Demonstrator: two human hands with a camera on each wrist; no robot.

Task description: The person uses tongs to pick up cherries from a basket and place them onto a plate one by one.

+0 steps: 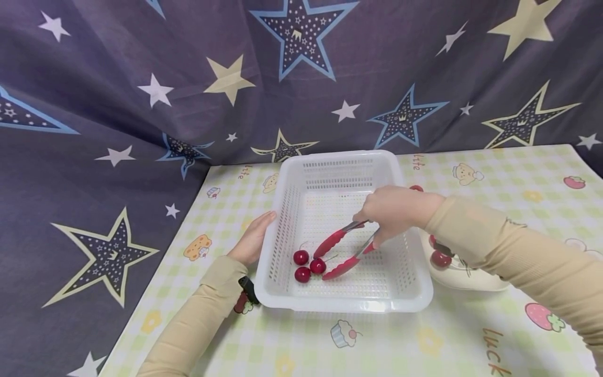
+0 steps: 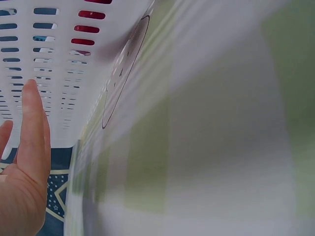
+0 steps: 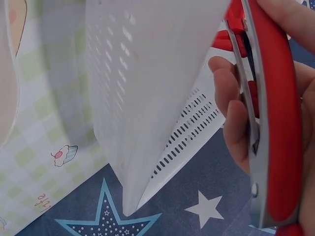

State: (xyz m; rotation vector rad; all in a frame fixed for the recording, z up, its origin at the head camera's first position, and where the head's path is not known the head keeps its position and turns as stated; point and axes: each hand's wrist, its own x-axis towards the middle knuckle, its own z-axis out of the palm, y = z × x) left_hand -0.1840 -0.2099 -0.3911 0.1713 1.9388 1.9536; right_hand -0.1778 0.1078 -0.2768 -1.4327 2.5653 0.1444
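Three red cherries lie close together on the floor of my white basket (image 1: 344, 303), toward its near left corner: an upper one (image 1: 301, 257), a lower one (image 1: 302, 274) and a right-hand one (image 1: 317, 266), which sits at the tips of my red-and-metal tongs (image 1: 340, 267). The tongs' two arms stand apart, one tip at its far side, the other to its lower right; I cannot tell whether either touches it.

My right hand (image 1: 393, 209) holds the tongs over the right part of the basket, my fingers (image 3: 236, 128) curled round them, with the red handle showing in the right wrist view. The cherries lie well left of those fingers and nearer my body, beyond the tongs' length.

My left hand (image 1: 256, 236) is at the outside of the basket's left wall, fingers straight and gripping nothing, the wall between them and the cherries. Through its slots the left wrist view shows red.

Right of the basket, partly under my beige sleeve (image 1: 494, 235), is a pale dish (image 1: 466, 283) with a dark red cherry (image 1: 441, 260). Everything stands on a checked tablecloth (image 1: 226, 351), before a dark starry curtain (image 1: 108, 183).
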